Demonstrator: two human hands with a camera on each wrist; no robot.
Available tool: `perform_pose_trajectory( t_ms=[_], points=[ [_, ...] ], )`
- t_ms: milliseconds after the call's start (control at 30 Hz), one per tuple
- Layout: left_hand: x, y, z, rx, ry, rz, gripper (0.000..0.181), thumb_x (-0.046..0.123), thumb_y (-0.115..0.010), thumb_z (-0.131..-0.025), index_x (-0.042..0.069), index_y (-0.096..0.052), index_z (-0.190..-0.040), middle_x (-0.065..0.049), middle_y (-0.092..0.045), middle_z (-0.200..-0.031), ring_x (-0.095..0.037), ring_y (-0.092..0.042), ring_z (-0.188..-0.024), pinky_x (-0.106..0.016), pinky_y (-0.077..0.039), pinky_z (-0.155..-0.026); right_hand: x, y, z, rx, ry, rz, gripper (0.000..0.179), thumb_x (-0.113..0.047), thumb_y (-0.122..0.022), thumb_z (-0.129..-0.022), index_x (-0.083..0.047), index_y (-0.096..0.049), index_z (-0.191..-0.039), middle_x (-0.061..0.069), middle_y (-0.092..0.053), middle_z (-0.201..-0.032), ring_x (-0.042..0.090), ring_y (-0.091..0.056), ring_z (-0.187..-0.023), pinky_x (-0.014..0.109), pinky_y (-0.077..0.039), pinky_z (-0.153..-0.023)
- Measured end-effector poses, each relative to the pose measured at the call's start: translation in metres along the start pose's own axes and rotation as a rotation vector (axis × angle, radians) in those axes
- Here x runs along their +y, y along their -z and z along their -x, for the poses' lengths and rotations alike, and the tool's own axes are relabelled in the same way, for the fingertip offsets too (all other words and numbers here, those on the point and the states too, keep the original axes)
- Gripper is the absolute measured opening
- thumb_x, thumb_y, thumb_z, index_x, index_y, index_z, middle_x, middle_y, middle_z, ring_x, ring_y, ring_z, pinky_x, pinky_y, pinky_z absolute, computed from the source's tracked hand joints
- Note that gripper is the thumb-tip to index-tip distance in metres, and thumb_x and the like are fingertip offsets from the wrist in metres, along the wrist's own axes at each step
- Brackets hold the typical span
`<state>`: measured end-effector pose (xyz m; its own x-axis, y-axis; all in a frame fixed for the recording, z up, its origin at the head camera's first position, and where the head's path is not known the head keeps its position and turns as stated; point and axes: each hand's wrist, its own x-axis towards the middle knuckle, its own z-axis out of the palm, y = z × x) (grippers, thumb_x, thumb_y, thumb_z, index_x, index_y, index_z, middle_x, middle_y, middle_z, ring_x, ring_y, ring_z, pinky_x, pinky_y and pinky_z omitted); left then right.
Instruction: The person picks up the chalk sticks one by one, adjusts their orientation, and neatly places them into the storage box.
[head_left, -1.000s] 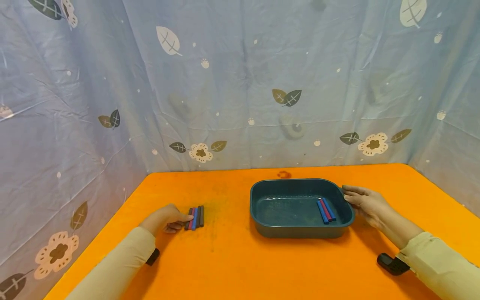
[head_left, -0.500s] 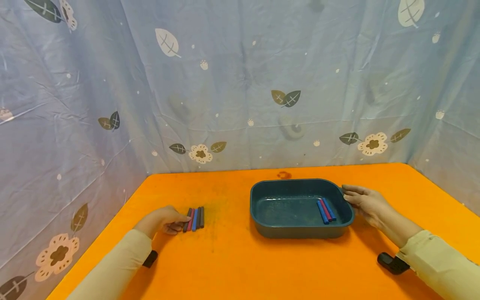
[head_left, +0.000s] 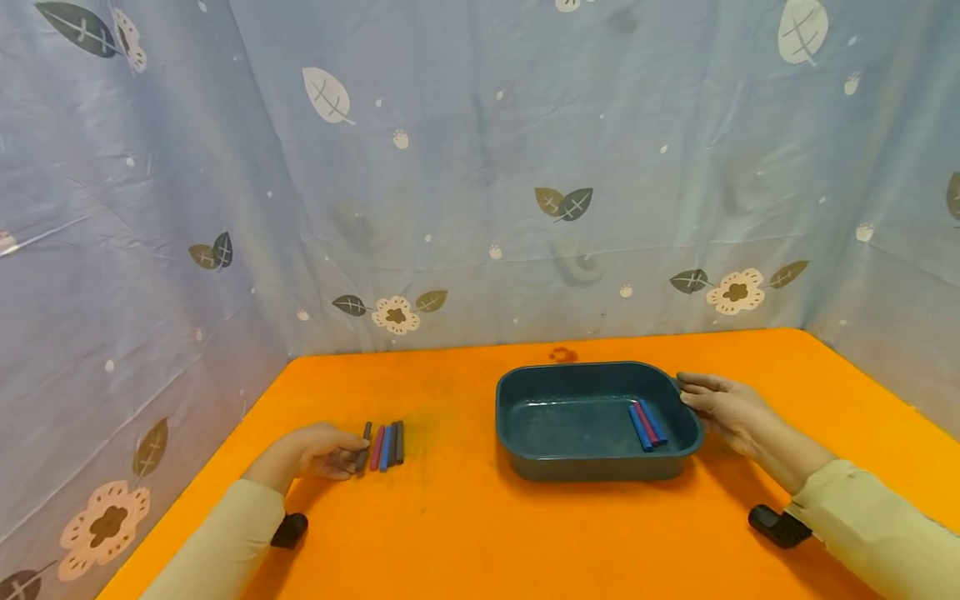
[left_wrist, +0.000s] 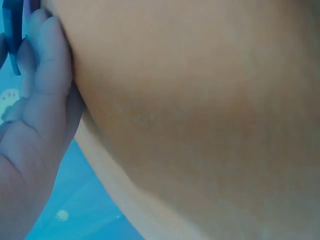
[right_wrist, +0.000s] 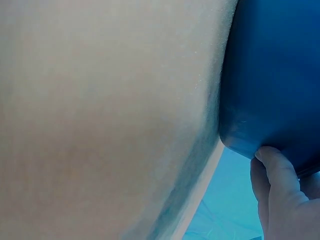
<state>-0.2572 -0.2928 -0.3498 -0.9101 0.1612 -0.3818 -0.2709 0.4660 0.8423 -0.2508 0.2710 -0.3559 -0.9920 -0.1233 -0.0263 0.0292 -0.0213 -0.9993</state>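
My left hand point(head_left: 322, 450) pinches a slim dark stick point(head_left: 364, 435) between thumb and fingers, just left of a short row. That row has a pink stick point(head_left: 377, 448), a blue stick point(head_left: 386, 450) and two dark sticks point(head_left: 397, 443) lying side by side. In the left wrist view, part of the held stick point(left_wrist: 13, 35) shows at the upper left corner. A deep teal dish point(head_left: 581, 470) stands right of centre. Two blue sticks point(head_left: 641, 428) with a pink stick point(head_left: 648, 423) between them lie inside its right end. My right hand point(head_left: 731, 417) grips that end, thumb at the rim.
The orange table point(head_left: 465, 533) reaches back to a blue patterned curtain point(head_left: 450, 167), which also hangs along both sides. A reddish stain point(head_left: 562, 355) marks the table behind the dish. Orange surface lies between the row and the dish.
The left hand has drawn the leftmost dark stick a little left, opening a gap beside the pink one. The head view has shifted slightly. The right hand stays at the dish.
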Motion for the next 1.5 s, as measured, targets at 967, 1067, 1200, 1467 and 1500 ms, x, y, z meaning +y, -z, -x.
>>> perform_pose_trajectory(
  t_ms=[967, 1067, 1200, 1467, 1500],
  points=[
    [0.031, -0.046, 0.013, -0.030, -0.069, 0.265, 0.031, 0.011, -0.055, -0.098, -0.011, -0.051, -0.118, -0.011, -0.055, -0.091, -0.019, -0.057, -0.078, -0.029, -0.057, -0.075, 0.000, -0.004, 0.001, 0.000, -0.003, -0.005, 0.065, -0.001, -0.053, -0.099, 0.015, -0.014, -0.148, 0.029, -0.042, -0.139, 0.003, -0.063, -0.086, 0.025, -0.055, -0.078],
    [0.035, -0.054, 0.013, -0.033, -0.077, 0.270, 0.022, 0.011, -0.056, -0.098, -0.007, -0.056, -0.109, -0.010, -0.055, -0.090, -0.019, -0.056, -0.078, -0.030, -0.057, -0.075, 0.001, -0.003, 0.001, -0.003, -0.001, -0.023, 0.065, 0.000, -0.052, -0.099, 0.015, -0.012, -0.148, 0.024, -0.050, -0.133, 0.003, -0.063, -0.086, 0.025, -0.056, -0.078],
    [0.039, -0.063, 0.012, -0.034, -0.088, 0.285, 0.020, 0.010, -0.057, -0.097, -0.007, -0.056, -0.108, -0.012, -0.054, -0.091, -0.020, -0.056, -0.079, -0.031, -0.057, -0.076, 0.002, -0.002, 0.001, -0.003, 0.004, -0.063, 0.064, 0.001, -0.054, -0.098, 0.015, -0.017, -0.147, -0.009, -0.058, -0.104, 0.005, -0.064, -0.085, 0.025, -0.056, -0.077],
    [0.047, -0.078, 0.011, -0.067, -0.106, 0.265, 0.022, 0.009, -0.055, -0.098, -0.009, -0.053, -0.111, -0.011, -0.055, -0.091, -0.019, -0.057, -0.078, -0.030, -0.057, -0.075, 0.001, -0.003, 0.002, -0.003, 0.005, -0.041, 0.066, 0.000, -0.053, -0.098, 0.016, -0.013, -0.148, -0.006, -0.057, -0.110, 0.004, -0.063, -0.085, 0.025, -0.056, -0.077],
    [0.048, -0.079, 0.011, -0.072, -0.110, 0.263, 0.022, 0.009, -0.055, -0.098, -0.009, -0.054, -0.110, -0.011, -0.055, -0.090, -0.019, -0.058, -0.077, -0.030, -0.057, -0.075, 0.001, -0.003, 0.001, -0.003, 0.005, -0.045, 0.065, 0.000, -0.053, -0.098, 0.016, -0.013, -0.148, -0.007, -0.058, -0.107, 0.004, -0.063, -0.085, 0.025, -0.056, -0.077]
  ],
)
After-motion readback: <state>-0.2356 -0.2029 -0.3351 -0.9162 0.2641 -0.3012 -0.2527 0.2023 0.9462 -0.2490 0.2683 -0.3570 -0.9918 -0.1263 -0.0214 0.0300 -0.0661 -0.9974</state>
